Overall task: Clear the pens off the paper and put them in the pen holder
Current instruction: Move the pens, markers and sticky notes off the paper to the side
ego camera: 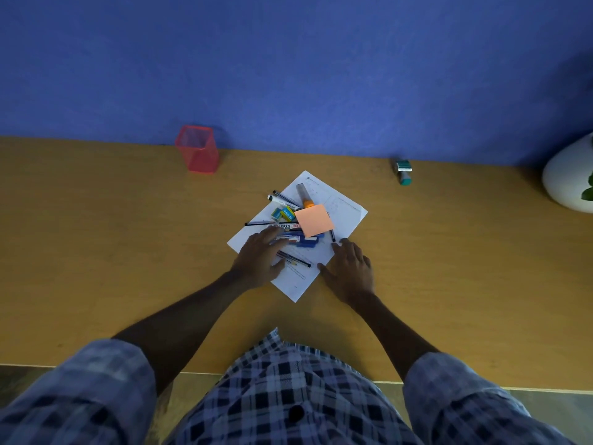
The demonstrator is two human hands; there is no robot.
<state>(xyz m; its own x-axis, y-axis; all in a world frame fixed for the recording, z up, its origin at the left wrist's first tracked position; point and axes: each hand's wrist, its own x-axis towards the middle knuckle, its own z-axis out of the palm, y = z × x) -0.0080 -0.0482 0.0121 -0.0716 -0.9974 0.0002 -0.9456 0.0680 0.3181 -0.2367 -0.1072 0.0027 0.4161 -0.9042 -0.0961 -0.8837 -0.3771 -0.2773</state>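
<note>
Standing empty, as far as can be seen, near the back edge of the desk (96, 252), well left of the pile: the red mesh pen holder (198, 149), mouth upward and well apart from everything else.

Lying askew near the middle of the desk: the paper (346, 213), carrying the clutter. Crossing its left corner: a thin black pen (261, 223) and a capped marker (282, 198), with small erasers (284, 213) between them. Sitting on top toward the right: an orange sticky pad (313, 220), half covering a whiteboard marker (288, 226), with a glue stick (305, 195) behind it.

Resting flat on the near-left part of the paper: the left hand (260, 258), fingers straight and spread, gripping nothing, fingertips touching the pens under the pad. Lying just beside its thumb: two more pens (293, 259), side by side.

Resting at the paper's near-right edge: the right hand (349, 271), fingers relaxed, holding nothing, tips near a short dark pen (332, 235).

Probably just beginning, with nothing yet lifted. Worth doing here: steadying the paper with the right hand, gathering the two loose near pens first, pinching them together near mid-length, leaving erasers, glue and pad alone. Worth watching: thin barrels rolling off toward the front edge, and the sheet sliding when pulling pens from under the pad.

Sitting near the back edge at right: a green stamp (403, 171), and a white pot (568, 178) in the far right corner.
</note>
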